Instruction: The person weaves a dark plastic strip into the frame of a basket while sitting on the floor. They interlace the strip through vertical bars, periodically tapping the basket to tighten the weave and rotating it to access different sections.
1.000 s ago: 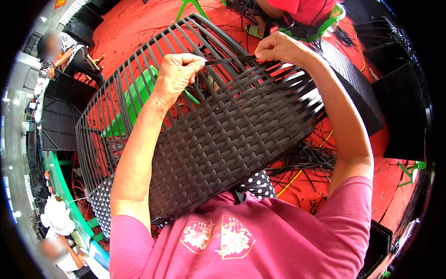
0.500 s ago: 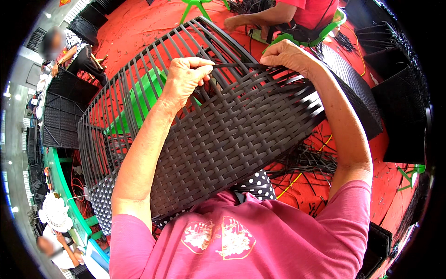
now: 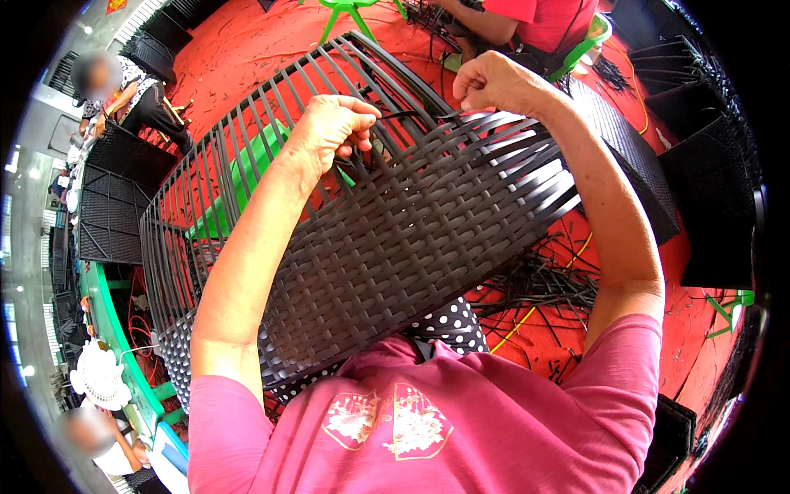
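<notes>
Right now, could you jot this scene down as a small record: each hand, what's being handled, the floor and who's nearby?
Left hand: pinching a dark strip
Right hand: fingers curled, raised; grip unclear
Woven piece: dark; tightly woven nearest the wearer, open-slatted toward upper left
Floor: red, with loose strips and a yellow cord
Nearby: person in red, seated ahead

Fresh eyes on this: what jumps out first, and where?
First, the big, partly woven dark frame across the middle. Next, the left hand pinching a thin dark strip over the frame's upper part, with the right hand raised to the right. Then the bright red floor around it, strewn with dark scraps.
</notes>
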`<state>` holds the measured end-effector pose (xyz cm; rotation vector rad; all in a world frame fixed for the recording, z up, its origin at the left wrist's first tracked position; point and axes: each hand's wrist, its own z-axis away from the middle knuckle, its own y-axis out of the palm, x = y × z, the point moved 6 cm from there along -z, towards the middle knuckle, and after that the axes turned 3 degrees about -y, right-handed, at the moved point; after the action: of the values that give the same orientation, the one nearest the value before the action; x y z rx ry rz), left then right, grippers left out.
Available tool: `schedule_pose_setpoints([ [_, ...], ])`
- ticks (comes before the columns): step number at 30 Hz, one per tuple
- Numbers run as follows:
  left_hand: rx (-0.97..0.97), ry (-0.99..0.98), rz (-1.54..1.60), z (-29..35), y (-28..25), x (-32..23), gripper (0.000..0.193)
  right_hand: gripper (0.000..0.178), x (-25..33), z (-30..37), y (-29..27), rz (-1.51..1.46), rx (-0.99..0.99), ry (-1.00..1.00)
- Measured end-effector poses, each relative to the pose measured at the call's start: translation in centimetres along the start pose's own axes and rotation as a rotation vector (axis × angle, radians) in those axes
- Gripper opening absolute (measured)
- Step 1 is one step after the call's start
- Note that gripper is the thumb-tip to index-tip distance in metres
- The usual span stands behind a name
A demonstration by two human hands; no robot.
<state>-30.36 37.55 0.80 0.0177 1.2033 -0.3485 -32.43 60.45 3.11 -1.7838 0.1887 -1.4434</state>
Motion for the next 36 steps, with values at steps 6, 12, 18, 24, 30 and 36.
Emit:
schedule_pose_setpoints([
  [6, -0.134, 0.275, -0.439, 1.2, 0.6, -1.1, 0.011, 0.012, -0.5, 0.1, 0.4, 0.298, -0.03, -0.021],
  [12, -0.106, 0.4, -0.263, 3.5, -0.4, -1.9, 0.012, 0.021, 7.2, 0.0, 1.8, 0.35, -0.171, -0.518],
  [18, -0.112, 0.503, -0.361, 5.0, 0.3, -2.8, 0.012, 0.017, 7.0, -1.3, 6.3, -0.116, 0.057, -0.138],
  [24, -0.22, 0.57, -0.459, 4.2, -0.5, -0.3, 0.029, 0.014, 6.6, -1.1, 5.3, -0.132, -0.063, -0.152],
  [30, -0.464, 0.815, -0.868, 4.0, 0.1, 0.7, 0.017, 0.014, 7.5, -0.5, 3.0, 0.218, -0.064, -0.107],
  [36, -0.36, 0.774, -1.085, 3.1, 1.5, 0.6, 0.017, 0.014, 8.4, -1.3, 5.1, 0.47, 0.08, -0.184],
])
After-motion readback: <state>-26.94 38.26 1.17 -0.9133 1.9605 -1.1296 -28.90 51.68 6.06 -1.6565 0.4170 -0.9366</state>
